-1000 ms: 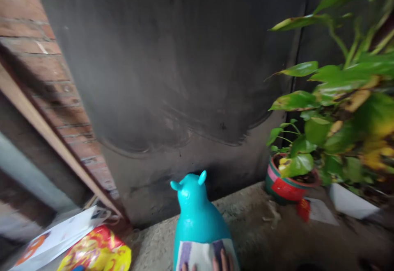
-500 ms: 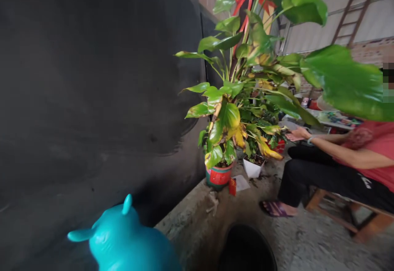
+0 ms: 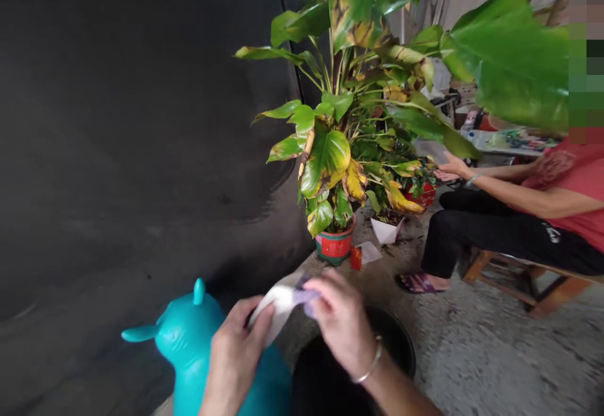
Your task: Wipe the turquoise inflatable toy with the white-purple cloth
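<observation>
head cam, only one view: both hands are up front at the bottom of the frame, pinching the same white and purple cloth (image 3: pixel 285 299) between them. left hand (image 3: pixel 233 356) has its thumb and fingers clamped on the lower left end of the cloth, right hand (image 3: pixel 342 321) is closed on the upper right end w/ a thin bracelet (image 3: pixel 370 365) on its wrist. cloth is held in the air, bunched up, just above a teal animal-shaped toy (image 3: pixel 189 340) that sits low left w/ its ear and snout sticking out. right under the right wrist there's a black bucket (image 3: pixel 396 343), mostly hidden by the arm. big dark wall (image 3: pixel 141 120) fills the left half. behind the hands, on the concrete floor (image 3: pixel 472 353), a leafy potted plant (image 3: pixel 340 151) w/ some yellowing leaves stands in a red and green pot (image 3: pixel 335 246), small white pot (image 3: pixel 385 230) just beside it. far right another person in a red top (image 3: pixel 585 196) sits on a wooden bench (image 3: pixel 528 277), their hand (image 3: pixel 450 167) reaching toward the leaves, well apart from the cloth.
</observation>
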A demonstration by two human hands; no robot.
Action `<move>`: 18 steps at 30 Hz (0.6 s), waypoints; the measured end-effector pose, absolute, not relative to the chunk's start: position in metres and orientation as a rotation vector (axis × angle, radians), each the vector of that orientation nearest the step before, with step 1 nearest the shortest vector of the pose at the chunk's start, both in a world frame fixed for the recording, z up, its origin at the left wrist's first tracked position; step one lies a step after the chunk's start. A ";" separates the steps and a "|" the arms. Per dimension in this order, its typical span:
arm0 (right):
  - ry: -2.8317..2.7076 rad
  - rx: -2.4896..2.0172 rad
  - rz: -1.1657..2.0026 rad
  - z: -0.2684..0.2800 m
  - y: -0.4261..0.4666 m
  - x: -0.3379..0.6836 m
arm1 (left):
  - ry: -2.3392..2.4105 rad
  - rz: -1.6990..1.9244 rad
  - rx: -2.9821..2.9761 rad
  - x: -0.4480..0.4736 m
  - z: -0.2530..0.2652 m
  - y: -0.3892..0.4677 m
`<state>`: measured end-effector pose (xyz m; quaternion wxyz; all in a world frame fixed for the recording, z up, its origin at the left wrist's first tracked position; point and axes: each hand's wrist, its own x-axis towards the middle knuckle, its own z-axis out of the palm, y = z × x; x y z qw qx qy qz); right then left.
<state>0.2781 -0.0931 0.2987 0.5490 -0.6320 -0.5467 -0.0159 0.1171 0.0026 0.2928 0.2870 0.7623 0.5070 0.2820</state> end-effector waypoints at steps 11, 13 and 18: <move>-1.031 -2.459 0.056 0.105 -0.193 0.436 | 0.903 0.131 2.277 0.282 0.209 -0.043; -1.051 -2.571 0.202 0.048 -0.199 0.434 | 0.936 0.034 2.266 0.277 0.181 -0.044; -1.228 -2.667 0.511 -0.034 -0.184 0.423 | 0.985 -0.081 2.209 0.266 0.157 -0.033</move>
